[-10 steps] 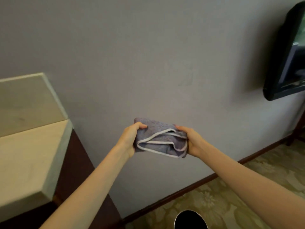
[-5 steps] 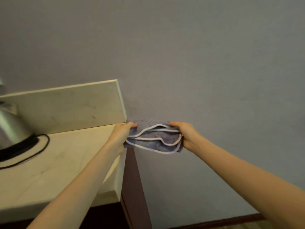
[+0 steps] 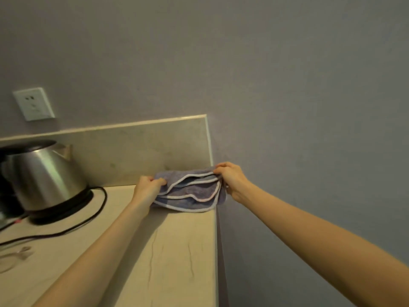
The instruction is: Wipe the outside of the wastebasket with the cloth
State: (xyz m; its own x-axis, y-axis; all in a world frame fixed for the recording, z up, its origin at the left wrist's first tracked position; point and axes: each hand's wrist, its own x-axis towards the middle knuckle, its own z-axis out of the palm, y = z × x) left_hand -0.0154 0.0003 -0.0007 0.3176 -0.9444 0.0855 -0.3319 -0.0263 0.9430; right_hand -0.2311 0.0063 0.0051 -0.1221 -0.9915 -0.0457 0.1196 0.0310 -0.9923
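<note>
Cloth point(image 3: 190, 191), folded and white-edged, is at the far right corner of your counter point(image 3: 177, 251), its right end past the edge. Your left hand point(image 3: 148, 189) grips its left end and your right hand point(image 3: 232, 178) pinches the other. Its underside is hidden, so contact with the counter is unclear. The kettle point(image 3: 44, 173) is cut off at the left.

Both arms were stretched toward twelve o'clock; the cloth point(image 3: 190, 193) was gripped at its nine by the left hand point(image 3: 148, 189), at three by the right hand point(image 3: 232, 179).
</note>
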